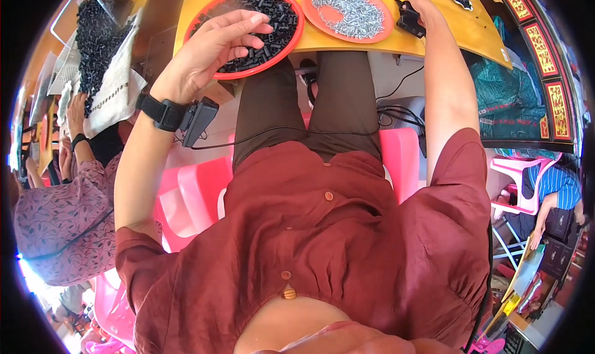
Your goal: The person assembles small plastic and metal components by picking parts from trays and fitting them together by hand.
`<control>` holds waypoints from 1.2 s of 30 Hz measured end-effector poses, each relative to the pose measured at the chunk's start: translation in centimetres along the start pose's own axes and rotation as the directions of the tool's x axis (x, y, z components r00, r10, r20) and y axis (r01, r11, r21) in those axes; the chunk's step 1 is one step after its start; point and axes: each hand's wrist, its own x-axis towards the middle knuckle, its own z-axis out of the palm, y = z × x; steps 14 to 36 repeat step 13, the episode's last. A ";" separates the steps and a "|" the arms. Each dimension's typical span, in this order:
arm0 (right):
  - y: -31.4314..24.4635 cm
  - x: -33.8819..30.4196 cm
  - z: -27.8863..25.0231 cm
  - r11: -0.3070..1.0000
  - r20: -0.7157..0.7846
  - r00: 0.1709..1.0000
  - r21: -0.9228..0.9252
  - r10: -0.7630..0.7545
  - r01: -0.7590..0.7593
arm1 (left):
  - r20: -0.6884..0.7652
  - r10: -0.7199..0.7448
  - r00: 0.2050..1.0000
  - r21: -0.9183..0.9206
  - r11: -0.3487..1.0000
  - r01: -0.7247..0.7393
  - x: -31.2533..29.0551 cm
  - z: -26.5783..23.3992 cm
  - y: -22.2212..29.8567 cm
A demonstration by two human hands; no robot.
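My left hand hovers over a red round basin of small black plastic pieces. Its fingers are loosely bent and apart, and I see nothing held in them. To the right of the basin, an orange-red plate carries a heap of small silvery metal pieces. My right hand reaches past the plate's right side near the top edge. Most of its fingers are hidden, so whatever they hold does not show. Each wrist wears a black strapped device.
Both containers stand on a yellow table. More black pieces lie on a white cloth at left, beside a person in a patterned pink top. A black cable crosses my lap. Pink chairs and another person's blue-striped sleeve show too.
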 end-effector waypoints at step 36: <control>0.9 -1.3 1.2 1.000 0.124 0.992 -0.012 -0.014 0.015 | -0.038 -0.025 0.999 0.031 0.999 0.027 0.4 0.0 -0.3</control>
